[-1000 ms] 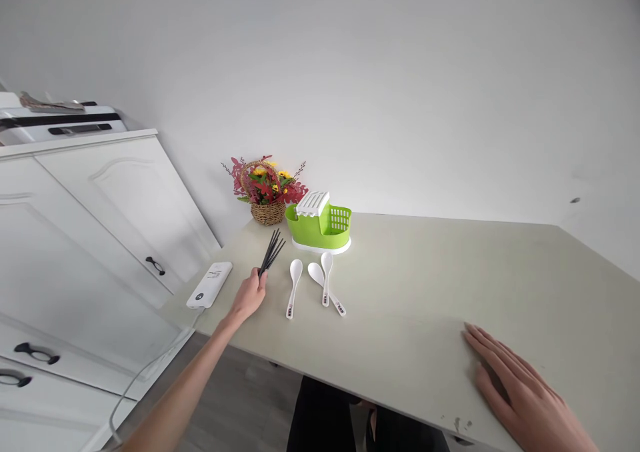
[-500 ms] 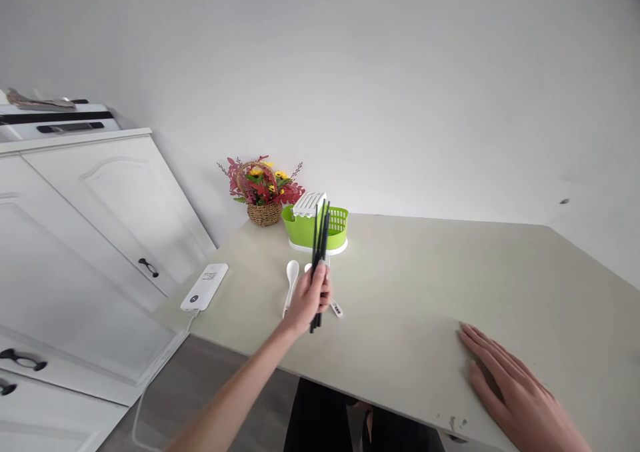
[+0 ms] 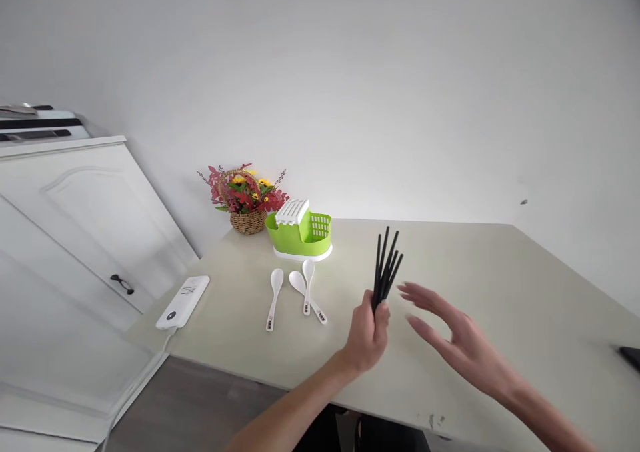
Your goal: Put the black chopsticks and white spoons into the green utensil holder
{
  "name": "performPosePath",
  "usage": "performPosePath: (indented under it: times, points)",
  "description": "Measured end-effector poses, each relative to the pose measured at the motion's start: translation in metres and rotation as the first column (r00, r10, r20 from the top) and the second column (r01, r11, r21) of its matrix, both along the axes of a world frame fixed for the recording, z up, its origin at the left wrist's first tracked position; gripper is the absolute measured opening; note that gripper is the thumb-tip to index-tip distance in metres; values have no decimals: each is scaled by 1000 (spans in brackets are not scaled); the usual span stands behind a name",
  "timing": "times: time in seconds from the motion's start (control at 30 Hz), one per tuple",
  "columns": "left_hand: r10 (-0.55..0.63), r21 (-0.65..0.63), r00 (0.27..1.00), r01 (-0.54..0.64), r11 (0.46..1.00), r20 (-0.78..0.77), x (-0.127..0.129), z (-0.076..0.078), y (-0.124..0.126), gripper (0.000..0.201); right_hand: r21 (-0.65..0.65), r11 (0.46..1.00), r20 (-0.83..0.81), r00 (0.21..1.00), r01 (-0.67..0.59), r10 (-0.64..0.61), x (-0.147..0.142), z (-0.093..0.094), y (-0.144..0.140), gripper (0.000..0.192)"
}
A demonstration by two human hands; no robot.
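Observation:
My left hand [image 3: 369, 332] is wrapped round a bundle of black chopsticks [image 3: 385, 269], whose upper ends fan out above the fist. To its right, my right hand [image 3: 457, 342] is raised over the table with thumb and fingers apart, holding nothing, close to the chopsticks but not touching them. Three white spoons lie on the table: a single spoon [image 3: 274, 299] on the left, and a spoon [image 3: 307, 289] crossing over another spoon [image 3: 316, 307]. Behind them stands a green utensil holder [image 3: 295, 237] with a white slatted top and a white base.
A basket of red and yellow flowers [image 3: 249, 222] stands behind the holder near the wall. On the left edge of the table [image 3: 225, 332] lies a white power bank [image 3: 183, 302] with a cable. White cabinets [image 3: 90, 252] stand at left. A dark object [image 3: 630, 355] shows at far right.
My left hand has carried the chopsticks rightward, away from the spoons. My right hand has lifted off the table and come toward the chopsticks. The view has shifted slightly right.

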State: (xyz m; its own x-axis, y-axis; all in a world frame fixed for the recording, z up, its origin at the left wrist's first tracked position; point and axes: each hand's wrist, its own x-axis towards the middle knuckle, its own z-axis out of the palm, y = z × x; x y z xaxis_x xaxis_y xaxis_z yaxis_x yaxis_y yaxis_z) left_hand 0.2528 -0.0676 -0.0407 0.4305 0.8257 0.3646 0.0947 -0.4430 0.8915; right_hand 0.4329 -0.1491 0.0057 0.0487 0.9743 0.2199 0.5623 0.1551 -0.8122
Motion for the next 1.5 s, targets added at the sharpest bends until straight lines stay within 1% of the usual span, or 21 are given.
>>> performPosePath:
  times: [0.07,0.1,0.17,0.23,0.3,0.37,0.43,0.5,0.57,0.63,0.67,0.7,0.77,0.87,0.93,1.0,1.1,1.17,1.23,1.33,1.5]
  points:
    - [-16,30,998,17,999,-56,4,-4,-2,38,56,997,-90,994,-51,56,-21,34,14,57]
    - [-27,61,996,32,998,-84,5,-5,-3,38,50,997,-119,991,-60,66,-31,46,20,51]
    - [-42,165,992,61,984,-119,6,-7,-4,43,12,997,-202,976,-79,80,-49,61,29,44]
    - [-31,279,992,64,958,-123,4,-8,-4,49,-28,993,-303,947,-117,103,-62,63,35,47]
    - [-5,347,989,56,936,-146,0,-10,-2,53,-59,989,-371,923,-135,104,-71,58,38,54]
    - [-6,350,979,78,933,-203,-5,-13,0,53,-76,988,-383,919,-131,92,-75,48,40,58]
    - [-45,291,962,126,949,-269,-11,-17,2,50,-91,989,-369,926,-119,78,-76,38,41,58]
    - [-107,200,937,180,963,-332,-17,-19,2,44,-126,987,-348,937,-95,46,-74,30,42,57]
    - [-136,159,912,211,964,-387,-20,-20,1,37,-133,991,-293,956,-26,-14,-71,23,45,56]
    - [-86,201,898,189,961,-432,-23,-20,-3,32,-74,994,-194,977,77,-90,-67,16,52,55]
    - [-39,238,893,161,958,-448,-24,-19,-5,31,-38,991,-136,981,131,-135,-65,12,56,55]
    - [9,274,885,134,953,-466,-25,-19,-9,31,-28,984,-73,982,174,-176,-63,8,61,55]
    - [84,325,861,99,940,-502,-26,-17,-16,33,-94,971,53,975,221,-216,-60,-4,72,54]
    - [153,362,830,62,930,-537,-28,-18,-26,30,-232,945,182,965,231,-191,-59,-24,88,50]
    - [191,360,821,19,933,-539,-30,-20,-31,30,-263,934,227,956,243,-185,-60,-36,96,46]
    - [220,354,818,-21,935,-532,-32,-23,-33,38,-286,920,282,941,269,-188,-63,-45,102,41]
    - [238,367,812,-31,930,-533,-35,-30,-33,57,-306,899,366,911,312,-192,-69,-50,106,36]
    - [254,387,792,-24,922,-556,-36,-35,-33,64,-305,895,416,891,327,-184,-73,-50,107,31]
    - [287,413,761,-28,910,-581,-35,-39,-32,66,-292,897,455,873,332,-175,-77,-48,106,31]
    - [333,453,727,-35,891,-600,-34,-42,-33,66,-262,903,499,849,340,-176,-80,-47,103,38]
    - [339,468,714,-18,883,-612,-35,-41,-33,70,-234,908,538,824,349,-178,-80,-48,98,39]
